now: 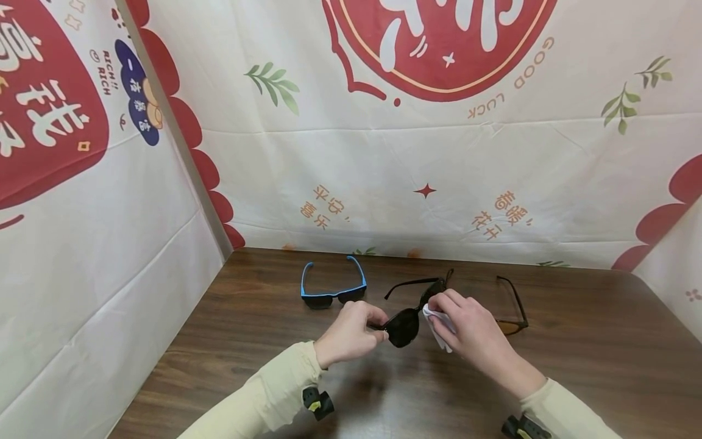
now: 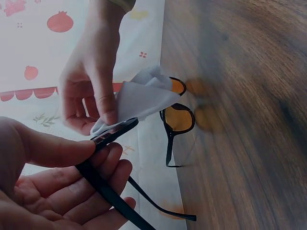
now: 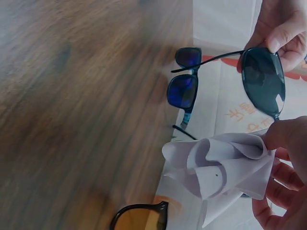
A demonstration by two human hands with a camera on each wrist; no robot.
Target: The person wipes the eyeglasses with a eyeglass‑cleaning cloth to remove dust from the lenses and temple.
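Note:
Black sunglasses with dark lenses (image 1: pixel 403 328) are held up above the table, temples spread toward the back. My left hand (image 1: pixel 353 332) pinches them at the left hinge between thumb and fingers. In the left wrist view the thumb (image 2: pixel 57 151) presses on the frame's corner. A pale cleaning cloth (image 3: pixel 225 163), bunched in folds, is pinched in my right hand (image 1: pixel 468 326). The right hand holds the cloth against the sunglasses around the other lens, which is partly hidden behind fingers and cloth in the head view.
Blue-framed sunglasses (image 1: pixel 333 295) lie at the back left of the wooden table (image 1: pixel 219 341). Black glasses with orange lenses (image 2: pixel 178 119) lie to the right, partly behind the right hand. Printed cloth walls (image 1: pixel 384 158) stand behind and at the sides.

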